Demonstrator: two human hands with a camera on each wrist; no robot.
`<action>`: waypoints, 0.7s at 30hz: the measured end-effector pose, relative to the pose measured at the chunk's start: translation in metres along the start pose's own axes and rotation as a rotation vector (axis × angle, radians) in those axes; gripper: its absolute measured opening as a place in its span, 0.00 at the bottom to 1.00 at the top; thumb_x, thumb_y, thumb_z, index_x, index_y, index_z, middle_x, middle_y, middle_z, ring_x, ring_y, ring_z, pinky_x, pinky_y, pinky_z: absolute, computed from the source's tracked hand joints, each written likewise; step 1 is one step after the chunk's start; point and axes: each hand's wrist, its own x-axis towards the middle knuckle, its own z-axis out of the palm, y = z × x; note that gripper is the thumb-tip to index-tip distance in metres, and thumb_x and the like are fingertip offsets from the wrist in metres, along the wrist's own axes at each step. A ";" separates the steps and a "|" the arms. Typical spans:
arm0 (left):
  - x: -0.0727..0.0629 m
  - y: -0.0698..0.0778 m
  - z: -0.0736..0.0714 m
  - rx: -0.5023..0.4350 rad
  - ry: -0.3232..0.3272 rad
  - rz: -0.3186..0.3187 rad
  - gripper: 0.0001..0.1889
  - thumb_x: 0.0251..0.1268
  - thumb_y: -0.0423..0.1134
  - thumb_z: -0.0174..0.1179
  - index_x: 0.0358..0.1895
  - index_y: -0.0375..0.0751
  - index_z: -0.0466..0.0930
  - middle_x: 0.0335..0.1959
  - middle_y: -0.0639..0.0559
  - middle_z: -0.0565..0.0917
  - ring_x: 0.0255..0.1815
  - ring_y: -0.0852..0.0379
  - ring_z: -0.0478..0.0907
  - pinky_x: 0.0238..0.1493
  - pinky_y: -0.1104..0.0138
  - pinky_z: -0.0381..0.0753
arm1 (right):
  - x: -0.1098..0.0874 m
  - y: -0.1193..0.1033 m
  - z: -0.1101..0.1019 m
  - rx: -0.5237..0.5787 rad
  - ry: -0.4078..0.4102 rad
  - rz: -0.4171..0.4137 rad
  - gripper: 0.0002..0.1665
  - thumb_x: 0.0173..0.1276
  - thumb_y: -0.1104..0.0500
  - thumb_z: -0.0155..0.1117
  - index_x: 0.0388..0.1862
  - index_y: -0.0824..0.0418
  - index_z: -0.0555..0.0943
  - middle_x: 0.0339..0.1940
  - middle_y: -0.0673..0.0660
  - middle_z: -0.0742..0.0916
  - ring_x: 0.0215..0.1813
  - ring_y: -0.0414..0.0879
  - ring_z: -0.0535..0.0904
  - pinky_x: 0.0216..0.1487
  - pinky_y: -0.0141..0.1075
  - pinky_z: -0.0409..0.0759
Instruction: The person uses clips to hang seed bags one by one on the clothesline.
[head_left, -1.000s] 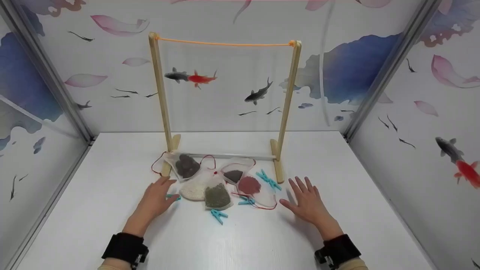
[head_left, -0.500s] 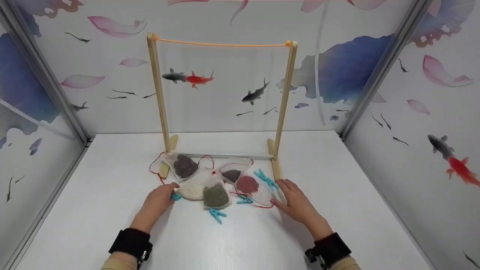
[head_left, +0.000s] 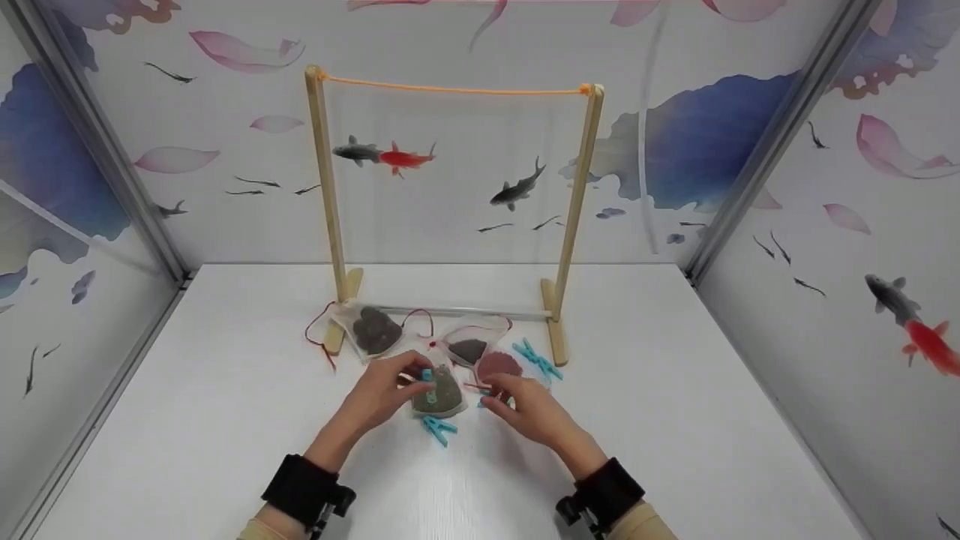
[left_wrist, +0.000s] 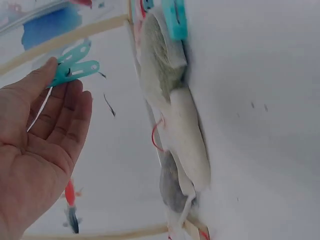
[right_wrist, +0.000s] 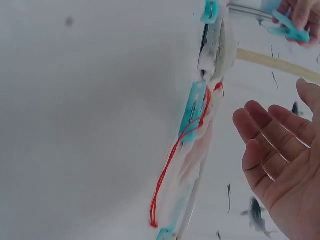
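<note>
My left hand [head_left: 379, 391] pinches a teal clothespin [left_wrist: 75, 69] between thumb and forefinger, raised over the mesh bag of green grains [head_left: 444, 391]. Empty, with fingers loosely bent, my right hand [head_left: 536, 411] hovers beside the bag with pink contents [head_left: 499, 364]. Below it lies another clothespin [right_wrist: 192, 112], crossed by a red drawstring [right_wrist: 167, 172]. A bag of dark round pieces [head_left: 376, 330] and one of black grains [head_left: 469, 350] sit farther back. The pale, plump bag [left_wrist: 189, 142] is largely hidden behind my left hand in the head view.
Behind the bags stands a wooden frame [head_left: 325, 172] with an orange cord [head_left: 450, 91] tied between its posts and a pale rod [head_left: 465, 311] low down. More clothespins lie in front [head_left: 439, 430] and near the right foot [head_left: 556, 341]. Printed panels enclose the white table [head_left: 675, 420].
My left hand has picked up a clothespin from beside the pale bag and carried it right, over the green bag. My right hand has moved left from the pink bag's right side.
</note>
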 end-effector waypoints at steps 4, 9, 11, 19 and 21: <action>0.008 0.012 0.015 -0.139 0.018 -0.047 0.14 0.66 0.46 0.66 0.50 0.44 0.80 0.46 0.51 0.86 0.49 0.54 0.85 0.53 0.64 0.85 | 0.010 -0.012 0.011 0.052 -0.028 0.028 0.26 0.79 0.41 0.49 0.60 0.60 0.74 0.45 0.54 0.87 0.45 0.43 0.83 0.50 0.40 0.84; 0.014 0.013 0.026 -0.287 0.005 -0.069 0.15 0.65 0.45 0.67 0.49 0.41 0.80 0.47 0.47 0.85 0.50 0.53 0.86 0.51 0.69 0.84 | 0.016 -0.019 0.015 0.136 -0.002 -0.010 0.18 0.83 0.45 0.41 0.48 0.57 0.72 0.34 0.53 0.82 0.35 0.39 0.78 0.40 0.31 0.79; 0.015 0.012 0.028 -0.331 0.010 -0.084 0.15 0.65 0.44 0.67 0.49 0.41 0.80 0.48 0.45 0.85 0.51 0.52 0.86 0.51 0.69 0.84 | 0.017 -0.020 0.014 0.156 0.017 -0.029 0.16 0.83 0.47 0.42 0.44 0.57 0.72 0.31 0.52 0.80 0.33 0.38 0.75 0.37 0.29 0.76; 0.018 0.009 0.031 -0.403 0.043 -0.123 0.15 0.66 0.39 0.66 0.51 0.37 0.80 0.50 0.43 0.85 0.52 0.48 0.86 0.48 0.70 0.85 | 0.018 -0.020 0.008 0.110 0.050 -0.075 0.16 0.82 0.48 0.46 0.46 0.59 0.73 0.34 0.50 0.77 0.37 0.38 0.73 0.39 0.29 0.74; 0.019 0.008 0.031 -0.373 0.049 -0.116 0.15 0.65 0.41 0.67 0.51 0.37 0.81 0.49 0.44 0.85 0.51 0.50 0.86 0.49 0.71 0.84 | 0.019 -0.020 0.007 0.076 0.070 -0.089 0.15 0.81 0.49 0.47 0.47 0.59 0.74 0.34 0.51 0.77 0.38 0.39 0.73 0.40 0.29 0.74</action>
